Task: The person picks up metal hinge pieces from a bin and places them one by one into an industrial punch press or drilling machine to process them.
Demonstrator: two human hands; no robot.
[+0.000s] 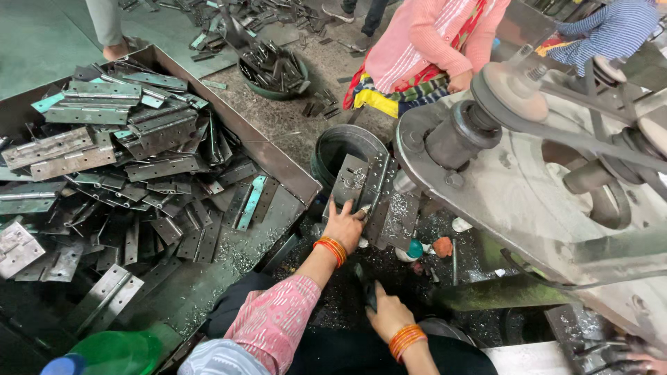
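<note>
We record even, soft daylight, brightest toward twelve o'clock; dim shadow at six o'clock; wide-angle bending at edges; focus generally sharp.

1. A large metal tray (274,158) on the left holds a heap of grey hinges (118,173).
2. A green plastic bottle (114,353) lies at the near left edge.
3. A round green bowl (260,87) of metal parts sits far off on the floor.
4. A belt-driven machine (528,180) fills the right.
5. A person in a pink top (431,42) crouches at the far side.
</note>
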